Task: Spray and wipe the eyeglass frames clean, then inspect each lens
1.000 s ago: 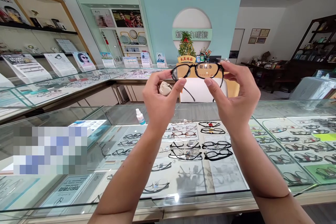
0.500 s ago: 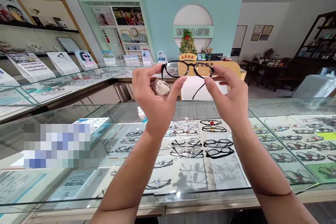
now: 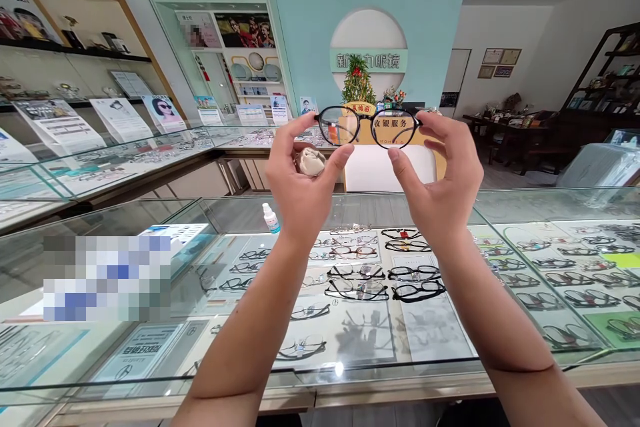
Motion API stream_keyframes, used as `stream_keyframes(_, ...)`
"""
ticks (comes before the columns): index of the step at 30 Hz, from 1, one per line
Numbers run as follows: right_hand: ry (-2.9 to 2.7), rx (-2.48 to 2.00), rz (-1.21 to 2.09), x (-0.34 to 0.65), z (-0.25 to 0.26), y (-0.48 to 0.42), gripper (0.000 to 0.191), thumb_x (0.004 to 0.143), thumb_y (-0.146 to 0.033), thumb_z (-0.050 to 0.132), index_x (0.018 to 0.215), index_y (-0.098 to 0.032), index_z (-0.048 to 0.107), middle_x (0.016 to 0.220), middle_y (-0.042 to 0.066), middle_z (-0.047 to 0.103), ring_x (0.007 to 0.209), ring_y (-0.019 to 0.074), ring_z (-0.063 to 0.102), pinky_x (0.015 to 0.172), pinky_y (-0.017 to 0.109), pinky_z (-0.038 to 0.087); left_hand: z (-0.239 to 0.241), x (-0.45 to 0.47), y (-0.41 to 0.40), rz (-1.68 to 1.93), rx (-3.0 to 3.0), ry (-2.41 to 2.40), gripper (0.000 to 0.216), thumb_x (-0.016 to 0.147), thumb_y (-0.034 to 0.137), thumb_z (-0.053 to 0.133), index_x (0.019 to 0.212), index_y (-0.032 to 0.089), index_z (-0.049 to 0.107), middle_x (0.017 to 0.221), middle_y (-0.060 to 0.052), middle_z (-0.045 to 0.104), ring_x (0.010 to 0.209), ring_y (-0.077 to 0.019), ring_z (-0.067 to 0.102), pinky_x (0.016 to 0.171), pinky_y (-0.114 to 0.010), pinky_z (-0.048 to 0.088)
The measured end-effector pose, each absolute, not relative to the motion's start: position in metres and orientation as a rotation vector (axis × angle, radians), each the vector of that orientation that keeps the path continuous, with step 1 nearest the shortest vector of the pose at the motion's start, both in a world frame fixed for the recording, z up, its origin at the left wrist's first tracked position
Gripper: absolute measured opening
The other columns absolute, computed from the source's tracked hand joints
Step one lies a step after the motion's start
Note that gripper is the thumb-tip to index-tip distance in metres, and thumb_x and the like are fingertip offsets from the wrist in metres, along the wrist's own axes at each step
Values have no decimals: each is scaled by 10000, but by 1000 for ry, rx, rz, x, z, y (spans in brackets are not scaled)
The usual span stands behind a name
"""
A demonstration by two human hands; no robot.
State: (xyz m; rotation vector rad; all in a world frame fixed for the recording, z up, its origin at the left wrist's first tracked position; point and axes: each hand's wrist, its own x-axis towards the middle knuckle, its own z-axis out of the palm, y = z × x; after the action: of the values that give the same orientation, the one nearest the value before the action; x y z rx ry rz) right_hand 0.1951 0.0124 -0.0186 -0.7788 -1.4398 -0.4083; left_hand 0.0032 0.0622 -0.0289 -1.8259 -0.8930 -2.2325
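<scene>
Black-rimmed eyeglasses are held up in the air before me, lenses facing me, with the cash desk showing through them. My left hand pinches the frame's left edge between thumb and fingers. Tucked in that same palm is a crumpled beige cloth. On the other side, my right hand grips the right edge of the frame, its thumb at the lower rim. The temples seem to point away from me and are mostly hidden.
Below my arms stretches a glass display counter with rows of eyeglass frames inside. A small white spray bottle stands left of my left forearm. Farther off are a cash desk and a side counter with upright cards.
The eyeglasses have turned from tilted to level, showing their lenses more fully. Both hands have shifted slightly right, and the dangling temple is no longer visible below the frame.
</scene>
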Motion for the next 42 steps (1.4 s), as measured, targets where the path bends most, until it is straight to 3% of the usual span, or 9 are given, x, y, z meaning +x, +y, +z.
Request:
stream_keyframes(10, -1454, -758, -424, 190, -20, 12, 462, 1036, -408, 668, 1492, -374, 606, 1483, 130, 688, 1446, 394, 616, 1134, 682, 576, -33, 9, 69, -2298, -1888, -895, 699, 891, 723, 816, 1440, 348, 603, 1433, -131, 692, 1063, -272, 748, 913, -467, 635)
stream_keyframes(18, -1492, -663, -240, 195, -23, 20, 474, 1071, -388, 615, 1542, -367, 573, 1545, 114, 646, 1411, 320, 648, 1038, 522, 643, -35, 9, 62, -2335, -1709, -797, 749, 822, 592, 932, 1440, 364, 575, 1522, -110, 587, 1299, -357, 659, 1016, -526, 587)
stream_keyframes(26, -1424, -513, 69, 204, -23, 34, 298, 1079, -484, 651, 1337, -354, 721, 1368, 58, 739, 1296, 268, 719, 1091, 489, 642, -38, 9, 65, -2266, -1673, -730, 730, 813, 565, 944, 1405, 341, 580, 1414, -116, 598, 1290, -368, 648, 946, -492, 575)
stream_keyframes(33, -1332, -476, 108, 204, -22, 34, 270, 1098, -527, 617, 1224, -337, 762, 1233, 43, 768, 1192, 234, 756, 1082, 461, 647, -38, 10, 70, -2229, -1685, -621, 715, 776, 592, 974, 1334, 318, 622, 1274, -79, 655, 1059, -295, 709, 870, -445, 578)
stream_keyframes(42, -1274, -409, 127, 203, -21, 34, 181, 1075, -478, 682, 1120, -324, 766, 1157, 48, 775, 1213, 238, 749, 1091, 460, 631, -39, 8, 74, -2219, -1740, -589, 771, 790, 665, 938, 1382, 297, 609, 1349, -108, 662, 1176, -313, 699, 912, -447, 594)
